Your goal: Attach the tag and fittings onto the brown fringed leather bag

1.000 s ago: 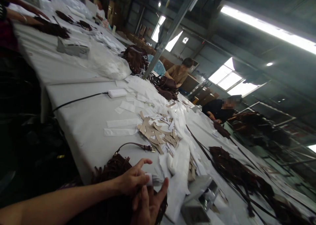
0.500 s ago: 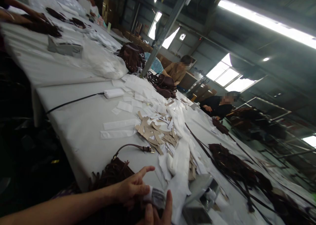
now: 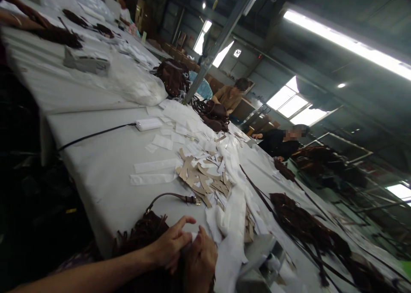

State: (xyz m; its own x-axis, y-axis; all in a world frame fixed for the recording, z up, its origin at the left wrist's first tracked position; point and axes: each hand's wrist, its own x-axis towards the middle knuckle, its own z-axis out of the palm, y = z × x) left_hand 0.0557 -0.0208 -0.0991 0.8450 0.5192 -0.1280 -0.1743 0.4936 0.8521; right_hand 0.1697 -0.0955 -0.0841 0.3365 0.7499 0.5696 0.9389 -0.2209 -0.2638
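1. Holding a small white piece between both hands, low in the middle of the view; showing only a sliver of it, the rest hidden by fingers.
2. Pinching one side with the left hand, thumb against the piece, index finger stretched out above it, other fingers folded below.
3. Clasping the other side with the right hand, curled narrow, fingertips gathered at the piece and close by the left thumb.
4. Keeping both hands beside a dark brown fringed item, with tassels visible behind the left wrist; cannot tell its full outline, too dark below the arms.
5. Having, just beyond that, a brown strap arched over the tabletop, with a gold-coloured buckle at its far end.
6. Facing a long white-covered table, slanted in the view.
7. Strewn ahead of the hands with beige offcuts, many curved, mixed with white paper pieces; flanked on the left by two white strips.
8. Bordered near the right hand by crumpled white sheeting and a grey metallic device.
9. Crossed farther left by a black cord, running to a white box.
10. Heaped to the right with dark brown goods, straps trailing among them.
11. Backed by clear plastic, a metal post, a person in a brown top and a person in a dark top.
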